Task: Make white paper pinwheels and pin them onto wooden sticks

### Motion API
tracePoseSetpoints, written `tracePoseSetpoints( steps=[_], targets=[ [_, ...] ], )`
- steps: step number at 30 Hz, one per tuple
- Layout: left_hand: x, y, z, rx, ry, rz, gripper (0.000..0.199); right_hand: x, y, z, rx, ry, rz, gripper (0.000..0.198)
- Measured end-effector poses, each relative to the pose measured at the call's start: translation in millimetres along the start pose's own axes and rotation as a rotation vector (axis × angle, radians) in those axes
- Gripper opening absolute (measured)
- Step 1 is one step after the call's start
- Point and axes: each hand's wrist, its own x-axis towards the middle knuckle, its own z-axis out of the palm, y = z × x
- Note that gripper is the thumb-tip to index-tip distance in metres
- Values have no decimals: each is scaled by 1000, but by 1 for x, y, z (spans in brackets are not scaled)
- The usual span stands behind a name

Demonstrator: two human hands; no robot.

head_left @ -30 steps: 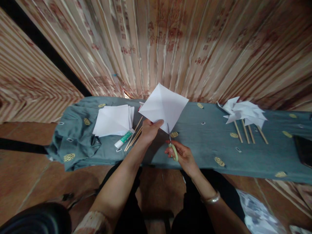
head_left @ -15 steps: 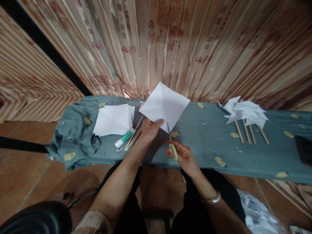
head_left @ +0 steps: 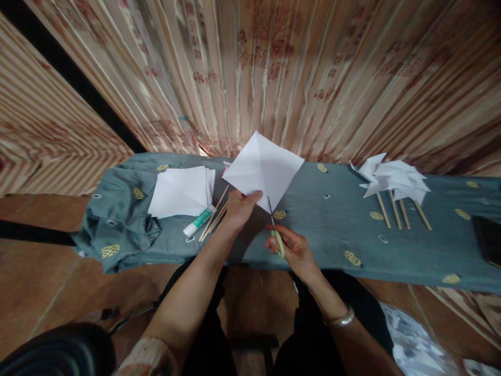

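Note:
My left hand (head_left: 241, 208) pinches a white square sheet of paper (head_left: 263, 164) near its lower left edge, thumb on top. Creases run across the sheet, which is held up above the table with one corner toward me. In my right hand (head_left: 293, 250) is a pair of scissors (head_left: 278, 243) with light green handles. Their blades lie at the paper's near corner, pointing up along the crease. Left of my left hand are thin wooden sticks (head_left: 214, 222), a glue stick (head_left: 199, 221) with a green label, and a stack of white paper sheets (head_left: 180, 192).
Several white paper pinwheels (head_left: 395, 177) on wooden sticks lie on the right of the cloth-covered table (head_left: 324, 237). A dark phone-like object (head_left: 489, 240) is at the far right edge. A patterned curtain (head_left: 270, 78) hangs behind. A clear plastic bag (head_left: 415, 339) sits on the floor.
Almost nothing differs. The whole view has shifted very slightly, while both hands, the paper and the scissors keep their positions relative to one another.

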Motion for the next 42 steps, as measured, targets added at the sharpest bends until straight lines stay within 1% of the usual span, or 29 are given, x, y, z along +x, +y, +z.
tracePoseSetpoints(
  steps=[6, 20, 27, 33, 42],
  targets=[
    [-2, -2, 1, -12, -63, -24, 15, 0, -5, -1, -20, -19, -4, 53],
    [-6, 2, 3, -32, -43, -90, 15, 1, -6, 0, -21, 7, -19, 52],
    [-11, 1, 6, 9, -88, -60, 11, 1, -8, -1, 1, 12, -6, 55],
    [-10, -1, 7, -8, -85, -69, 10, 1, -7, -2, -39, -1, -12, 52],
    [-12, 1, 6, -47, -93, -79, 11, 3, -3, -2, -3, 43, -2, 52]
  ],
)
